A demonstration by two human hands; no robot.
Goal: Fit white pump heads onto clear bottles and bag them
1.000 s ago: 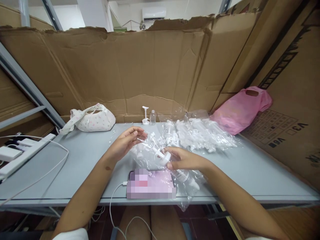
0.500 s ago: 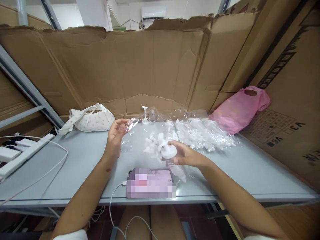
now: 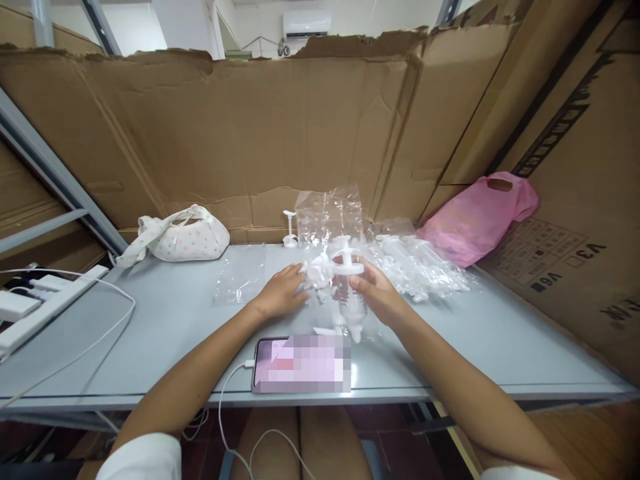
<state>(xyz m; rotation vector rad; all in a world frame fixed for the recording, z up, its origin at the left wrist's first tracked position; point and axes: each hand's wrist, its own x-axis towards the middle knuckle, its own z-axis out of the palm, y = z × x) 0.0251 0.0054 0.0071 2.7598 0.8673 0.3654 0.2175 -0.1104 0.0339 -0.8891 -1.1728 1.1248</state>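
My right hand [image 3: 377, 290] is closed around a clear, ridged syringe [image 3: 352, 303] with a white T-shaped plunger handle on top and its nozzle pointing down. My left hand [image 3: 284, 291] lies low over the table with fingers stretched toward a cluster of small white plastic parts [image 3: 319, 275], at their left edge. Behind the syringe, a clear plastic bag [image 3: 329, 210] stands upright. To the left of it, another clear bag [image 3: 243, 272] lies flat on the table. A white plunger [image 3: 289, 230] stands on its end at the back.
Several bagged syringes [image 3: 420, 267] lie at the right, beside a pink plastic bag [image 3: 480, 220]. A phone [image 3: 300, 365] on a charging cable rests at the front edge. A white pouch [image 3: 190, 237] and a power strip [image 3: 55, 310] are on the left. Cardboard [image 3: 250, 133] walls the back.
My left hand has let go of the clear bag and come down right to the small white parts. The syringe in my right hand has turned more upright, nozzle down.
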